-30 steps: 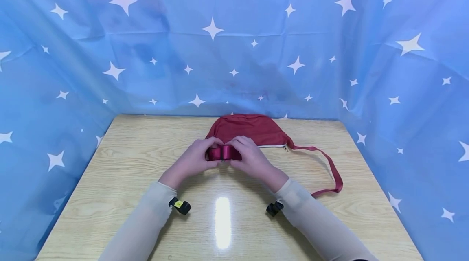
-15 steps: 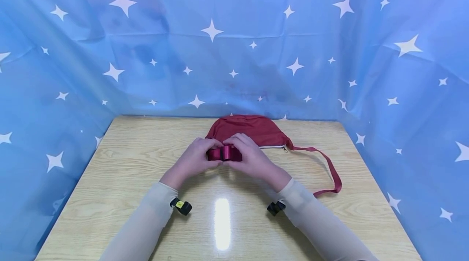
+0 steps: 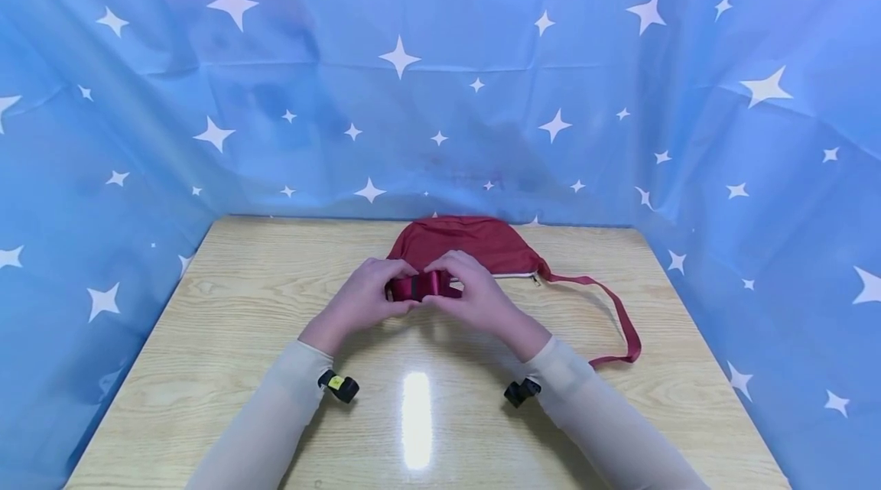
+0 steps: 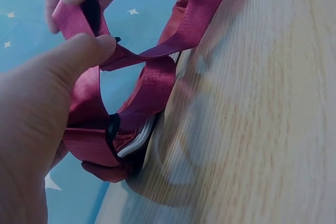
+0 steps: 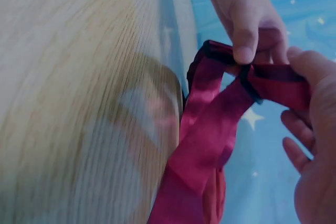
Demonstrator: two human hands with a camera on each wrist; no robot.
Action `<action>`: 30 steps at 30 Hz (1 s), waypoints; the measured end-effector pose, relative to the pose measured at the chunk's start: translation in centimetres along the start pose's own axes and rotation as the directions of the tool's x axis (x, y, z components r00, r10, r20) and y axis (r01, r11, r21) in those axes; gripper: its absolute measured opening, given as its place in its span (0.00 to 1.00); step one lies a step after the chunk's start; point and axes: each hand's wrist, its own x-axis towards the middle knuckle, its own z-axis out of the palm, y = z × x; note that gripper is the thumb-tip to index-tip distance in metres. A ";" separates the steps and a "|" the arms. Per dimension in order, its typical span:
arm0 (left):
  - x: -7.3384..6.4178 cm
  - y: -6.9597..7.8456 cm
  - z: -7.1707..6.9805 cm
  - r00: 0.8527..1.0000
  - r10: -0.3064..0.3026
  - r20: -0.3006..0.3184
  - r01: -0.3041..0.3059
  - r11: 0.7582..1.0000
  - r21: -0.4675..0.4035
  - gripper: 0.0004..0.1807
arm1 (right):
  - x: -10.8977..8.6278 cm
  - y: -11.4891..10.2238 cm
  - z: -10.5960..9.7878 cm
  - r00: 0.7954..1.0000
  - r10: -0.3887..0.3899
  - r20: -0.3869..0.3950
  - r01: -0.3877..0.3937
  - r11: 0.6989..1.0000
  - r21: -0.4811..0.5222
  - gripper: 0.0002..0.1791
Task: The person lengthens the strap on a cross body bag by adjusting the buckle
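A dark red waist bag (image 3: 468, 241) lies at the back of the table, its strap (image 3: 622, 314) curving out to the right. Just in front of the bag, both hands hold a looped stretch of this strap above the table. My left hand (image 3: 362, 293) pinches the webbing beside a black strap slider (image 5: 251, 85), thumb on the near side. Opposite it, my right hand (image 3: 478, 293) pinches the folded webbing between thumb and fingers. Another black fitting (image 4: 113, 125) sits lower on the strap in the left wrist view. The bag's left end is hidden behind the hands.
The wooden table (image 3: 241, 368) reaches back to a blue curtain (image 3: 440, 131) with white stars, which also rises on both sides. A white zipper (image 4: 137, 140) runs along the bag's near edge. Black bands with small cameras circle both wrists.
The right hand has shifted slightly to the right, drawing the webbing out from the slider, so the red loop between the hands looks longer. The left hand and the bag stay nearly still.
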 end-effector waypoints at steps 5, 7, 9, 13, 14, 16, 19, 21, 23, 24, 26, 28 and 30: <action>0.0 -0.2 -0.1 0.999 0.032 -0.009 -0.032 0.999 0.031 0.24 | -0.1 0.3 -0.4 1.000 -0.026 0.016 0.026 0.998 -0.054 0.23; 0.1 -0.1 -0.1 0.999 0.039 -0.008 -0.039 0.998 0.045 0.25 | 0.2 0.0 -0.4 0.999 -0.019 0.048 0.026 0.989 -0.143 0.24; 0.1 0.0 -0.2 0.999 0.044 -0.008 -0.043 0.997 0.058 0.25 | 0.7 -0.5 -0.4 0.996 -0.012 0.088 0.034 0.968 -0.248 0.26; 0.2 0.2 -0.3 0.999 0.039 0.000 -0.039 0.997 0.072 0.25 | 1.3 -1.2 -0.2 0.991 -0.011 0.133 0.066 0.907 -0.416 0.26; 0.2 0.3 -0.3 0.999 0.037 0.004 -0.037 0.997 0.073 0.25 | 1.3 -1.3 -0.2 0.991 -0.020 0.134 0.077 0.898 -0.434 0.25; 0.2 0.3 -0.3 0.999 0.034 0.008 -0.035 0.997 0.071 0.25 | 1.3 -1.4 -0.3 0.991 -0.032 0.126 0.085 0.893 -0.442 0.23; 0.1 0.3 -0.4 0.999 0.033 0.008 -0.034 0.997 0.068 0.25 | 1.0 -1.2 -0.5 0.994 -0.051 0.094 0.083 0.921 -0.380 0.22; 0.0 0.1 -0.4 1.000 0.030 0.005 -0.031 0.997 0.065 0.25 | 0.8 -0.9 -0.7 0.996 -0.067 0.062 0.083 0.947 -0.310 0.22; 0.0 0.0 -0.5 1.000 0.022 0.005 -0.022 0.998 0.065 0.25 | 0.5 -0.6 -1.0 0.996 -0.083 0.030 0.088 0.965 -0.245 0.22; -0.1 -0.1 -0.4 1.000 0.017 0.006 -0.018 0.998 0.067 0.25 | 0.3 -0.3 -1.1 0.996 -0.091 0.015 0.092 0.971 -0.222 0.22; -0.1 -0.3 -0.4 1.000 0.005 0.009 -0.006 0.998 0.069 0.25 | -0.1 0.1 -1.2 0.994 -0.106 -0.009 0.102 0.979 -0.178 0.22; -0.2 -0.4 -0.5 1.000 -0.005 0.010 0.005 0.998 0.070 0.26 | -0.4 0.5 -1.3 0.994 -0.104 -0.021 0.100 0.983 -0.156 0.23; -0.3 -0.4 -0.5 1.000 -0.010 0.011 0.010 0.997 0.072 0.25 | -0.7 0.7 -1.3 0.995 -0.092 -0.023 0.088 0.986 -0.144 0.23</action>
